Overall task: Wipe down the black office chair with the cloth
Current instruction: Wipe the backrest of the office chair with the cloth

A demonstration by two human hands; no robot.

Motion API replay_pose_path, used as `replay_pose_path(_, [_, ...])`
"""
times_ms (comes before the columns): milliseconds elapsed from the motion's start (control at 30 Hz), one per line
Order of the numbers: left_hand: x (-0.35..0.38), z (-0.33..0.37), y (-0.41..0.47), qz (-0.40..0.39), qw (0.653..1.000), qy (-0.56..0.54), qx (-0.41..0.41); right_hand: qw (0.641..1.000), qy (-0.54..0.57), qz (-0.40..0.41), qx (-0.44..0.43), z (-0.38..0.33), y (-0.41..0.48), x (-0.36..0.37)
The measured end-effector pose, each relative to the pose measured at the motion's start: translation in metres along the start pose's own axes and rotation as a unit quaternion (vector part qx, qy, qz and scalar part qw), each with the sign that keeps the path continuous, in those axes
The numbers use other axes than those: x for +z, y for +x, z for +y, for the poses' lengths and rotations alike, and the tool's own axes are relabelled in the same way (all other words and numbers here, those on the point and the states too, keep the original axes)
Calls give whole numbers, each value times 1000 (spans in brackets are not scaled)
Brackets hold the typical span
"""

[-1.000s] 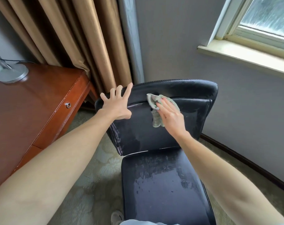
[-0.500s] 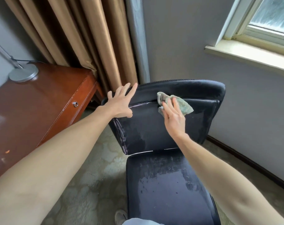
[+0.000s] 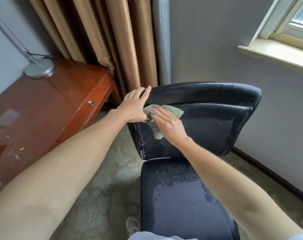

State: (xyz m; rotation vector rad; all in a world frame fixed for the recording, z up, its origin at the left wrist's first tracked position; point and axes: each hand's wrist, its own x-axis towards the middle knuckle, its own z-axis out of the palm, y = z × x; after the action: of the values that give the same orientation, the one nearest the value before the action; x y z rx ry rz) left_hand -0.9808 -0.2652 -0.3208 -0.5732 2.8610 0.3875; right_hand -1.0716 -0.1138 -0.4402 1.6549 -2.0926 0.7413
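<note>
1. The black office chair (image 3: 207, 122) stands on a patterned carpet (image 3: 104, 179) in a corner, its backrest facing the camera and its seat (image 3: 182, 196) reaching toward the bottom edge of the view.
2. The cloth (image 3: 175, 110), pale green and crumpled, lies against the front of the backrest near its upper left side, just below the padded top roll.
3. The right hand (image 3: 168, 125) lies flat on the cloth with fingers extended and close together, pressing it onto the backrest; it is spread open rather than curled around the fabric. Part of the cloth shows above the fingertips and part hangs below the palm.
4. The left hand (image 3: 135, 104) is open, fingers stretched out, resting on the backrest's upper left corner, with the fingertips on the top roll. It sits just beside the right hand, touching or nearly touching the cloth's left edge.
5. The seat and lower backrest show dull, streaky, mottled patches.
6. A reddish-brown wooden desk (image 3: 43, 110) stands to the left of the chair, carrying the round metal base of a lamp (image 3: 39, 68).
7. Tan curtains (image 3: 104, 40) hang behind the desk and chair, and a window sill (image 3: 275, 54) juts from the grey wall at the upper right.
8. A shoe (image 3: 132, 225) shows on the carpet beside the seat's near left corner.
</note>
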Motion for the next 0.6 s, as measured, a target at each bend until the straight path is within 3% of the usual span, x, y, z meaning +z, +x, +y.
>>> replay_pose_path(267, [1, 7, 0, 3, 1000, 0, -7, 992, -90, 38, 74, 88, -52, -61])
replay_pose_path(400, [3, 7, 1, 3, 999, 36, -8, 989, -96, 54, 97, 69, -45, -49])
replay_pose_path(600, [7, 6, 5, 2, 998, 61, -11, 996, -68, 31, 57, 18, -17, -15])
